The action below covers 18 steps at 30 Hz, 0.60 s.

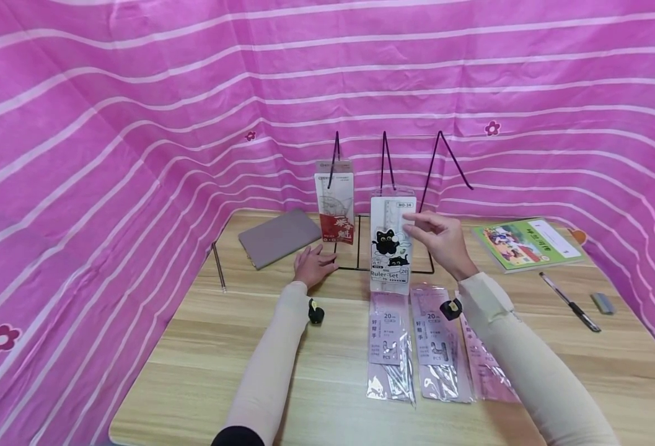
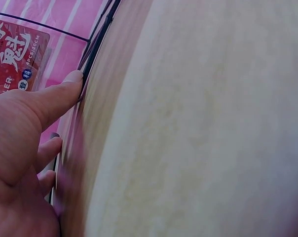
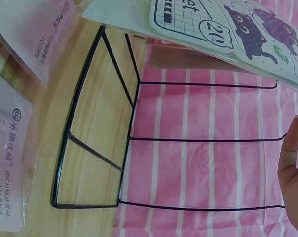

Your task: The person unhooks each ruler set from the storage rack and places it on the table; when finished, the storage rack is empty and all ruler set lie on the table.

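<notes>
A ruler set (image 1: 391, 244) in a clear pack with black cat pictures is upright at the middle arm of a black wire rack (image 1: 433, 186). My right hand (image 1: 441, 238) pinches the pack's upper right edge between thumb and forefinger; in the right wrist view that hand (image 3: 294, 168) is partly cut off. My left hand (image 1: 314, 265) rests on the table by the rack's left base corner, fingers spread. The left wrist view shows its thumb (image 2: 65, 91) touching the black base wire. Red-and-white ruler packs (image 1: 335, 207) hang on the rack's left arm.
Several pink ruler packs (image 1: 388, 347) lie in front of the rack. A grey notebook (image 1: 279, 236) and a pencil (image 1: 219, 267) are at left. At right lie a green book (image 1: 528, 244), a pen (image 1: 569, 301) and an eraser (image 1: 602, 303). Pink striped cloth surrounds the table.
</notes>
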Tool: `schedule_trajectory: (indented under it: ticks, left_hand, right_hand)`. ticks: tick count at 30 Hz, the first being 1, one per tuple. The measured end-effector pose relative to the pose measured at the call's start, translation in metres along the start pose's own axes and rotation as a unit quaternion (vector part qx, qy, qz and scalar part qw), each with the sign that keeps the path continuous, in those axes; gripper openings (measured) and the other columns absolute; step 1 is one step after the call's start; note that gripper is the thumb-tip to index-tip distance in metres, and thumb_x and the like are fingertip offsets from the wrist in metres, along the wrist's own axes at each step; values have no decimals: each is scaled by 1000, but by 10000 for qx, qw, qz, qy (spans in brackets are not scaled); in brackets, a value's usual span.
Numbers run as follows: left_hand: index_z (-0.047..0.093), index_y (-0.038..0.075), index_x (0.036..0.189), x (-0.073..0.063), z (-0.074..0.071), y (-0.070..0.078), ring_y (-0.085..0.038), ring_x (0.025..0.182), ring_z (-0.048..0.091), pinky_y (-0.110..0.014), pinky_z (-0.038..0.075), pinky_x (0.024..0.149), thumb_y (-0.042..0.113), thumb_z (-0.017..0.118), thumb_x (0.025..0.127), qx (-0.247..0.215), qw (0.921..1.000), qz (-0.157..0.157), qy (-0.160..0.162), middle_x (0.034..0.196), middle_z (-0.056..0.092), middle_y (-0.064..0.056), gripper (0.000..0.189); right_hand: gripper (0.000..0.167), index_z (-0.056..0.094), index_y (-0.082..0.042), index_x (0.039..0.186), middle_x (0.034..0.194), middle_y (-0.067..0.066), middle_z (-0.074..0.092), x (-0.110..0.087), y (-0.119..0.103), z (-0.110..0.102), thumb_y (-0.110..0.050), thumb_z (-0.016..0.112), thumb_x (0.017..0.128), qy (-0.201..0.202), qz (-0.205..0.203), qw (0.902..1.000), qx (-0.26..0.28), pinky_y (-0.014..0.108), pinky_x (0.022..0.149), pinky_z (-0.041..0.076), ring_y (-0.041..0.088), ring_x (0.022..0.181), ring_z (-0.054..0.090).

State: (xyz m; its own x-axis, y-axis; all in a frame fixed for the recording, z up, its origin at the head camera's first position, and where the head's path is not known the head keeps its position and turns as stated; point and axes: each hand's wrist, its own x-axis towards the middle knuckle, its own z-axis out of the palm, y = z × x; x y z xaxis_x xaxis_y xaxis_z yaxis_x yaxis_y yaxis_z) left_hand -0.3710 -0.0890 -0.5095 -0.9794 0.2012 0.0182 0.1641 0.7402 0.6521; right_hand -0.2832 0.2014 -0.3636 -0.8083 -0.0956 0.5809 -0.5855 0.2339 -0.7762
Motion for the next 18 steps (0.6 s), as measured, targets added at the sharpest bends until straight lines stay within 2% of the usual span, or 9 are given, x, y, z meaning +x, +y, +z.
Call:
schedule_trajectory:
  ticks: [7,10,15,18]
  left_hand:
    - [67,21,133,-1,-1,-1,-39,154,13,-55,2,124,36,69,96,58,10000,-6,-26,163,33,-11,40]
    - [66,21,134,0,0,-1,-38,155,11,-55,2,124,36,68,96,90,9999,-25,-64,163,32,-10,41]
    - [67,20,133,0,-1,0,-39,154,13,-55,3,124,36,68,96,127,9999,7,-47,163,33,-11,40]
    - [67,20,133,0,-1,2,-39,154,14,-55,3,124,36,68,96,136,9999,14,-29,162,33,-12,40]
  right_hand:
    - [26,69,12,112,73,20,59,-7,16,-2,12,71,86,-32,-126,9999,22,15,57,42,8,63,49]
    - [27,69,10,113,73,18,61,-13,23,-2,10,71,87,-22,-32,9999,134,15,56,43,7,62,51]
    - [29,71,3,116,78,3,69,-26,23,6,-3,76,88,41,579,9973,454,16,60,49,10,65,59]
    - [32,72,-2,118,83,-3,71,-35,20,15,-9,78,88,-22,1190,9892,854,19,72,55,8,74,64]
